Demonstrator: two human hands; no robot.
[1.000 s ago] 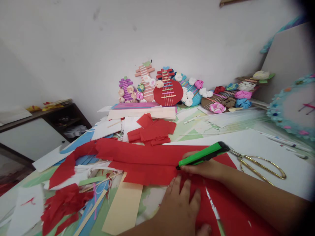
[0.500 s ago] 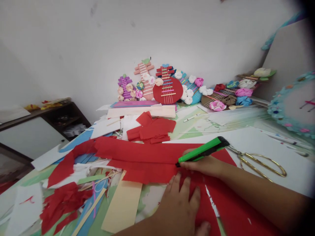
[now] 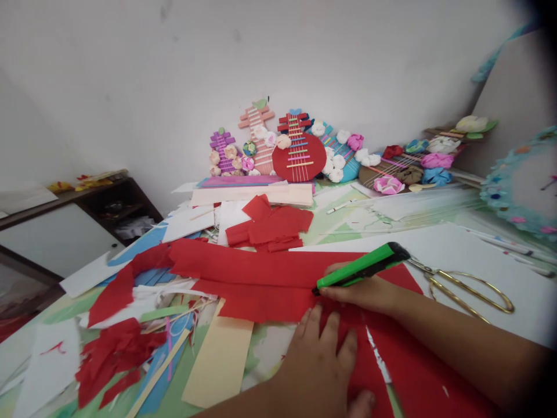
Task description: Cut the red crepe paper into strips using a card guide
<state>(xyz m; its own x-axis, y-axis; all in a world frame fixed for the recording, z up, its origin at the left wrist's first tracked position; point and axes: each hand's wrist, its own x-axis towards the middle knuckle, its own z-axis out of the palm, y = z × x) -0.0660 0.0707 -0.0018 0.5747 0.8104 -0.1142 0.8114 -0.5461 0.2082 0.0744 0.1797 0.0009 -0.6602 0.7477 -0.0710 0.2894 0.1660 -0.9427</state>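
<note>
My right hand [image 3: 359, 293] grips a green utility knife [image 3: 363, 268] with black ends. The knife's tip meets a sheet of red paper [image 3: 418, 354] along a lengthwise line, but the blade itself is too small to make out. Spread flat on the red paper, just nearer to me than the tip, is my left hand [image 3: 319, 354], its fingers apart. A long red strip [image 3: 243, 265] stretches leftward from the knife. Right of my left hand, a pale gap runs through the red sheet.
Gold-handled scissors [image 3: 467, 290] lie at the right on white paper [image 3: 456, 247]. Red scraps [image 3: 276, 223], a cream card strip [image 3: 220, 360] and crumpled red paper [image 3: 115, 357] cover the table's left and middle. Decorated paper instruments [image 3: 300, 157] lean on the wall behind.
The view has shifted slightly, moving the scene a little to the right. Both hands and the knife stay in nearly the same place on the red paper.
</note>
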